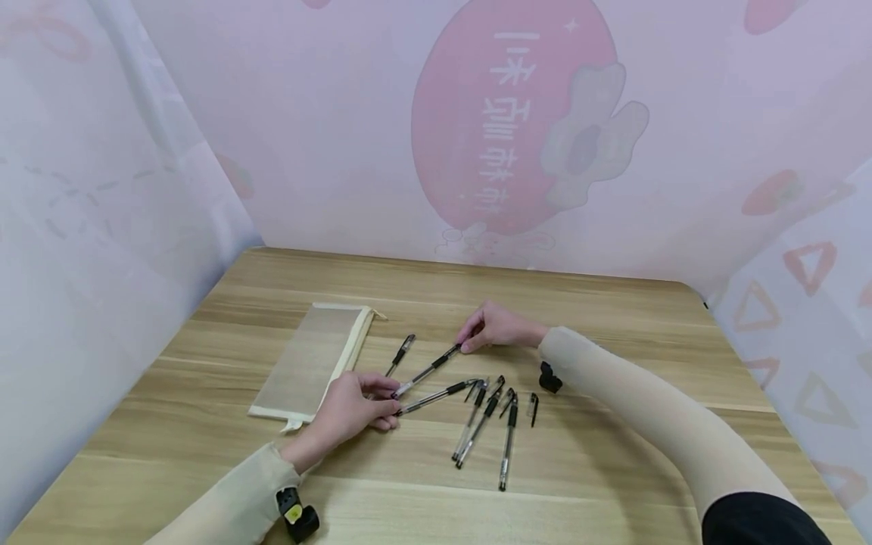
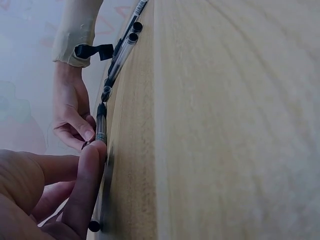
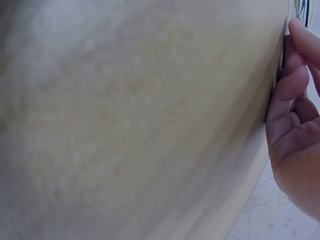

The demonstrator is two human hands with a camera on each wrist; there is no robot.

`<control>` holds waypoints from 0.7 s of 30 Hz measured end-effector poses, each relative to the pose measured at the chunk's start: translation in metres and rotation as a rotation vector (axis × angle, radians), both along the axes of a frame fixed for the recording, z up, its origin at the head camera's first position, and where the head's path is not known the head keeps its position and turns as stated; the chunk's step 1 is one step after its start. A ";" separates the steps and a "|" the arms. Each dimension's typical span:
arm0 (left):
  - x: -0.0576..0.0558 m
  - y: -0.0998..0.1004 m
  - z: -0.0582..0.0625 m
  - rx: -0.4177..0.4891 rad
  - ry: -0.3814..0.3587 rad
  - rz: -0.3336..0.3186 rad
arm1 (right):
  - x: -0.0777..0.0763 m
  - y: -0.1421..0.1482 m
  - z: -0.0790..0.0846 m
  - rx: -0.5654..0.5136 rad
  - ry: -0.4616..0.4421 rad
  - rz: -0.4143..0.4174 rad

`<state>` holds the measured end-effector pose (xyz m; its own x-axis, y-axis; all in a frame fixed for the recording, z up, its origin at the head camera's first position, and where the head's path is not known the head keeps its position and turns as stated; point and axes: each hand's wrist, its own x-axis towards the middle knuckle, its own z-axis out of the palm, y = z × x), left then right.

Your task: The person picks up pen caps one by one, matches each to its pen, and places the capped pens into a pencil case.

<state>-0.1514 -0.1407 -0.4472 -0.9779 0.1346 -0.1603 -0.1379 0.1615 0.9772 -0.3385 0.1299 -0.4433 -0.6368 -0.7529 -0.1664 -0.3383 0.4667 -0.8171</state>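
Note:
A clear-barrelled gel pen with a black grip (image 1: 429, 372) slants between the two hands. My right hand (image 1: 500, 327) pinches its upper, dark end between thumb and fingers. At its lower end are the curled fingers of my left hand (image 1: 361, 405). A second gel pen (image 1: 436, 397) lies just below, its rear end at my left thumb. In the left wrist view, my left thumb and fingertip close on a pen barrel (image 2: 101, 125). The right wrist view shows my right hand (image 3: 295, 120) at its edge, with the held pen mostly hidden.
Another pen (image 1: 402, 352) lies behind the left hand, beside a translucent zip pouch (image 1: 309, 359). Several capless-looking pens (image 1: 509, 446) lie to the right, with a loose black cap (image 1: 534, 409) alongside. Printed curtains (image 1: 341, 151) stand behind the wooden table (image 1: 579, 484).

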 end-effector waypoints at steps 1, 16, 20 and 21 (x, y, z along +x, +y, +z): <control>0.000 0.000 0.000 -0.002 0.001 0.004 | 0.000 0.000 0.000 0.000 -0.002 0.001; 0.001 -0.001 0.003 -0.057 0.019 -0.010 | -0.001 0.000 0.000 0.009 -0.019 -0.003; -0.001 -0.002 0.001 -0.047 0.020 -0.023 | -0.002 0.001 0.000 0.001 -0.016 -0.005; -0.001 -0.002 0.001 -0.039 0.021 -0.026 | -0.002 0.002 0.000 -0.003 -0.020 -0.008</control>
